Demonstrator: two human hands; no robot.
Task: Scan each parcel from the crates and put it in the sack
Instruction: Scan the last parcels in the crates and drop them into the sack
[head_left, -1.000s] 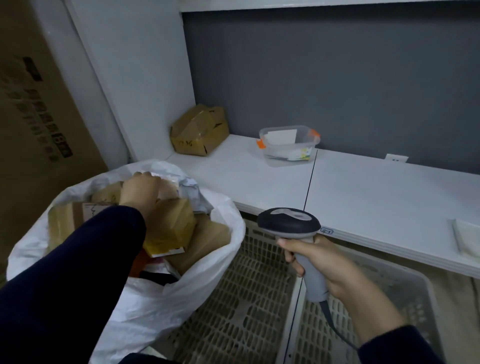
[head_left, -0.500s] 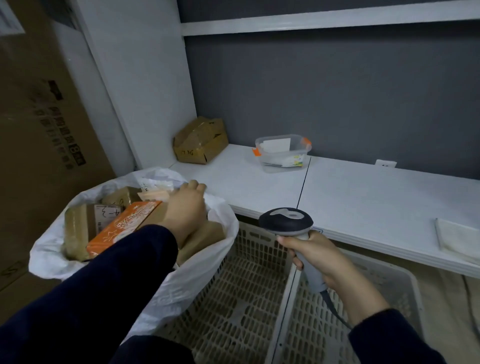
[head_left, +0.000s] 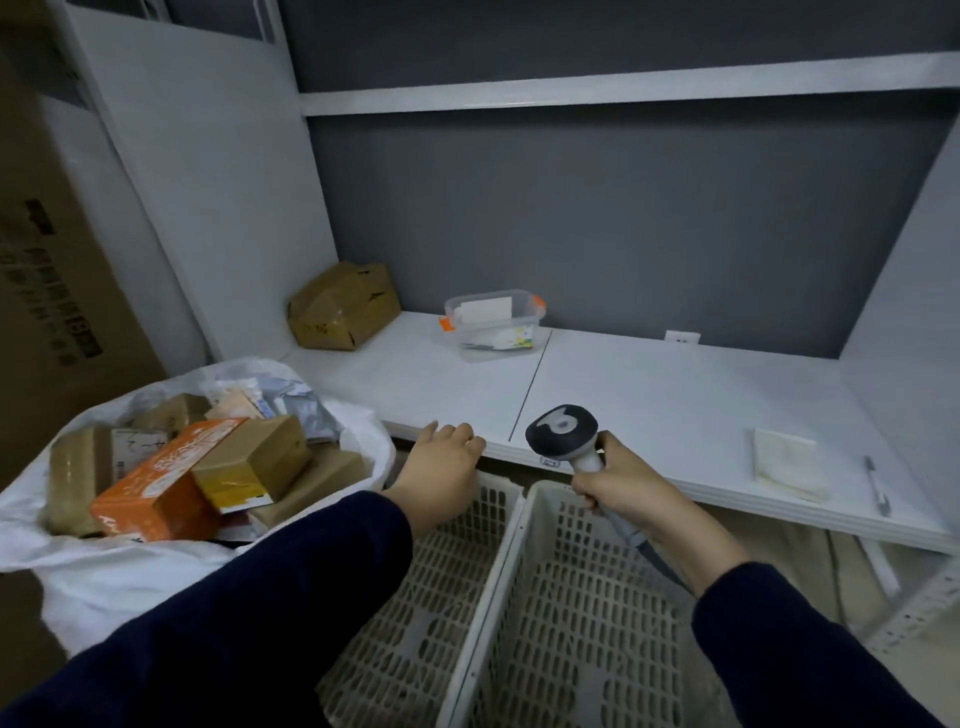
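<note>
Head view — left hand (head_left: 448, 470) empty, fingers relaxed over crate (head_left: 436, 603) — right hand (head_left: 626, 493) grips scanner (head_left: 562, 432)

The person wears a long-sleeved top of dark navy cloth. The left sleeve (head_left: 234, 597) is plain and smooth, with soft folds along its length, and ends in a simple rounded cuff at the wrist. The right sleeve (head_left: 795, 649) is the same navy cloth, and its cuff sits a little way up the forearm. Beyond the cuffs the left grip (head_left: 447, 467) and the right grip (head_left: 623, 488) are bare.
</note>
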